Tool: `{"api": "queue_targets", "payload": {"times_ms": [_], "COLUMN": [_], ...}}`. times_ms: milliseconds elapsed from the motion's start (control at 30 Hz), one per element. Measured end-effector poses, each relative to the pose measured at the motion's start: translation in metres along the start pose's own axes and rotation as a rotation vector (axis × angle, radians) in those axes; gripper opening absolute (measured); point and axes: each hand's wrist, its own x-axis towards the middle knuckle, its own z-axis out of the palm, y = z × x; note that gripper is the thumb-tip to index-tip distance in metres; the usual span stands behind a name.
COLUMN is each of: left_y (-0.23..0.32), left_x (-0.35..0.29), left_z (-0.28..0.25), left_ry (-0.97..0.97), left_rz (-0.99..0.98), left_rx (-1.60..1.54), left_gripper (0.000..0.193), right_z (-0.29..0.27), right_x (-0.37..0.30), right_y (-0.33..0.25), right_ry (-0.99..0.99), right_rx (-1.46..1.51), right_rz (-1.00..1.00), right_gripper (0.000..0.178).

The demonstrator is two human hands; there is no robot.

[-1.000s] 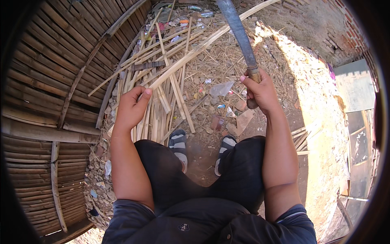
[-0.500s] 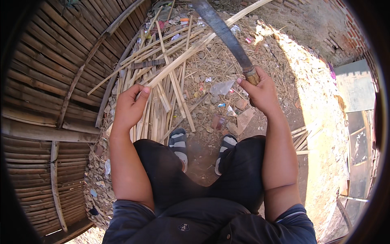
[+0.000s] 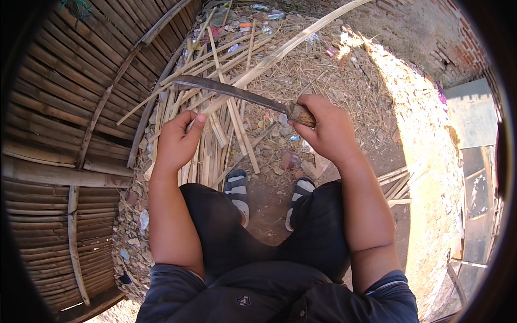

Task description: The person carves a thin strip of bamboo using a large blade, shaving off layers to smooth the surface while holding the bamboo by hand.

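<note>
Between the thumb and curled fingers of my left hand (image 3: 182,137) is the near end of a long pale bamboo strip (image 3: 280,53), which slants away up to the far right. My right hand (image 3: 327,128) is closed round the wooden handle of a machete (image 3: 231,91). Its dark, slightly curved blade points left and crosses over the strip a short way beyond my left hand. Whether the edge touches the strip, I cannot tell.
Many split bamboo strips (image 3: 202,156) lie in a heap beyond my left hand. A slatted bamboo wall (image 3: 70,107) rises on the left, a brick wall (image 3: 458,43) at the far right. A smaller bundle of strips (image 3: 397,185) lies by my right arm. Litter and shavings cover the ground.
The machete has swung from pointing up and away to lying leftward across the strip. My right hand has moved left with it; my left hand keeps its hold almost in place.
</note>
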Motion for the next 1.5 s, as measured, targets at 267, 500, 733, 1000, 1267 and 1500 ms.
{"api": "queue_targets", "payload": {"times_ms": [267, 500, 733, 1000, 1267, 1500], "left_y": [0.001, 0.012, 0.005, 0.008, 0.010, 0.002], "left_x": [0.000, 0.000, -0.003, 0.001, 0.001, 0.001], "left_z": [-0.012, 0.003, -0.017, 0.001, -0.003, -0.004], "left_ry": [0.057, 0.008, 0.059, 0.036, 0.059, 0.053], "left_rz": [-0.010, 0.014, -0.015, 0.016, 0.044, 0.028], "left_rx": [0.134, 0.144, 0.201, 0.136, 0.196, 0.164], "left_gripper": [0.042, 0.042, 0.040, 0.039, 0.039, 0.040], "right_z": [-0.015, 0.002, -0.013, -0.006, -0.011, -0.009], "right_x": [0.006, 0.000, 0.007, 0.001, 0.008, 0.007], "right_y": [0.026, 0.015, 0.035, 0.021, 0.040, 0.013], "right_ry": [0.174, 0.077, 0.149, 0.032, -0.009, -0.065], "right_rx": [-0.152, -0.157, -0.186, -0.099, -0.128, -0.143], "right_rz": [0.341, 0.077, 0.354, 0.287, 0.316, 0.401], "right_gripper": [0.037, 0.033, 0.031, 0.033, 0.040, 0.039]}}
